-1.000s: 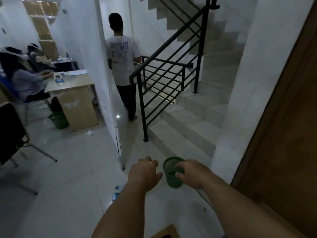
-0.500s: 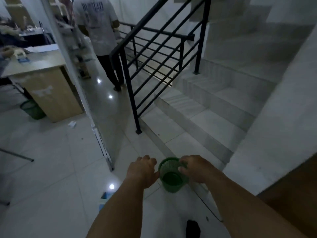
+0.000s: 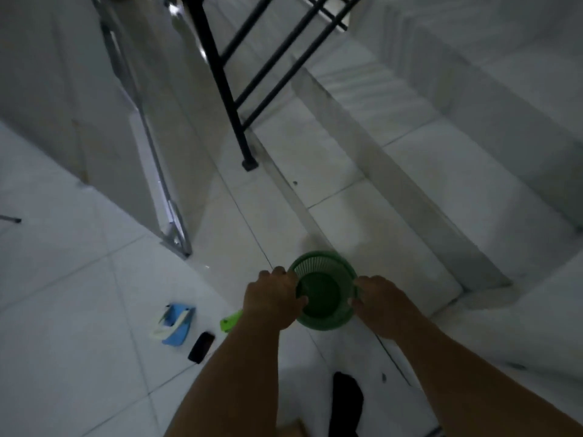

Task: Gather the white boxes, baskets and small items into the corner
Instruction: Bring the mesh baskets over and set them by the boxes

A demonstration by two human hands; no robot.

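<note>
A small round green mesh basket point(image 3: 321, 291) is held low over the white tiled floor, near the bottom stair. My left hand point(image 3: 273, 299) grips its left rim with the thumb inside. On the opposite rim my right hand point(image 3: 380, 305) holds it with curled fingers. The basket looks empty and I see straight into it. On the floor to the left lie a blue and white item point(image 3: 176, 323), a black phone-like slab point(image 3: 201, 346) and a bright green piece point(image 3: 232, 321), partly hidden by my left forearm.
A black stair railing post point(image 3: 232, 99) stands on the floor ahead. Grey steps point(image 3: 441, 171) rise to the right. A glass door edge with metal frame point(image 3: 172, 216) is at the left. My dark foot point(image 3: 345, 402) shows below.
My view has tilted down to the floor, so the person and the desk are out of sight. My left hand has closed onto the basket's rim, and the small floor items came into view.
</note>
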